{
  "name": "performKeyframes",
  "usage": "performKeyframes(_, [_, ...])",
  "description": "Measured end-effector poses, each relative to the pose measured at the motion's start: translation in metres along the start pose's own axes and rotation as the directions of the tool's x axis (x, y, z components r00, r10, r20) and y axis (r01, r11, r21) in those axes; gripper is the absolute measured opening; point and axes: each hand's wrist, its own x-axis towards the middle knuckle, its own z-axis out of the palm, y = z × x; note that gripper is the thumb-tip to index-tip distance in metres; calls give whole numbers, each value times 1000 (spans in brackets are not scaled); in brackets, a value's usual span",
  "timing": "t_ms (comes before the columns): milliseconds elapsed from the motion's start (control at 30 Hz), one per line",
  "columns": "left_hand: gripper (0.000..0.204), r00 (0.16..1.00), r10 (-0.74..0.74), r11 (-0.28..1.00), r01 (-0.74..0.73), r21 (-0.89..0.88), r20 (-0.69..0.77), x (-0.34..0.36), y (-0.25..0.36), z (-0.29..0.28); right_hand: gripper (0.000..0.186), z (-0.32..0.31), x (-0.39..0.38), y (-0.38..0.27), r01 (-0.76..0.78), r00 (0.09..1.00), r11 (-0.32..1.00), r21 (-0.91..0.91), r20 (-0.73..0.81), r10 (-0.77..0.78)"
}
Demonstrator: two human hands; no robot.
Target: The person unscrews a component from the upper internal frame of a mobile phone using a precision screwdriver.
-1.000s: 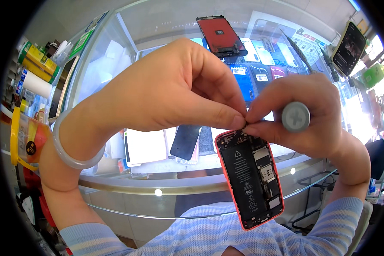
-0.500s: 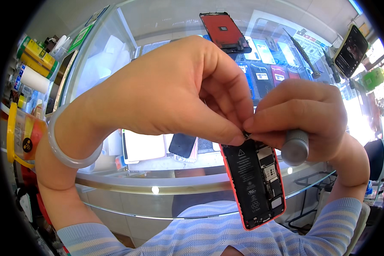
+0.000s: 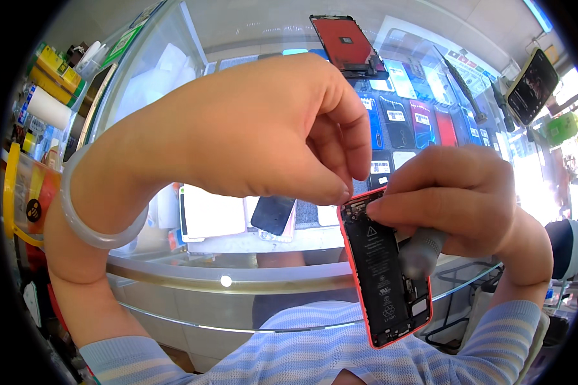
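Observation:
An opened phone [image 3: 379,276] in a red frame shows its black battery and circuit parts, tilted below my hands. My left hand [image 3: 276,135], with a pale bangle on the wrist, is curled at the phone's top left corner; whether anything is pinched behind its thumb is hidden. My right hand [image 3: 462,192] grips a grey knurled tool handle [image 3: 422,253], blurred and angled down over the phone's right side. Its fingertips lie on the phone's upper end, and the tool's tip is out of sight.
A glass display counter [image 3: 212,277] holds rows of phones. A detached red-backed screen assembly [image 3: 347,48], a thin tool [image 3: 459,86] and a propped phone [image 3: 532,86] sit at the back. Bottles, a white roll [image 3: 48,109] and a yellow-rimmed tub [image 3: 16,192] crowd the left.
My right hand has moved down, separating from my left fingertips, and the grey handle has swung from end-on to pointing downward. More of the phone's upper end shows.

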Motion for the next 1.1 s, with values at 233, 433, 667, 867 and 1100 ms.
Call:
performKeyframes(233, [18, 1000, 4, 1000, -4, -1, -3, 0, -1, 1, 22, 0, 0, 4, 40, 999, 998, -44, 26, -39])
performKeyframes(433, [17, 1000, -8, 1000, 8, 0, -10, 0, -2, 2, 26, 0, 2, 1, 92, 995, 989, -119, 59, -85])
performKeyframes(667, [17, 1000, -15, 999, 16, 36, -18, 2, -3, 3, 27, 0, 5, -7, 152, 985, 965, -216, 108, -131])
performKeyframes(867, [17, 999, -35, 999, 36, 37, -27, 2, -3, 3, 28, 5, 7, -8, 164, 985, 953, -257, 93, -144])
performKeyframes(1100, [16, 998, -49, 998, 51, 48, -45, 2, -2, 5, 30, -2, 8, -13, 159, 981, 939, -305, 156, -116])
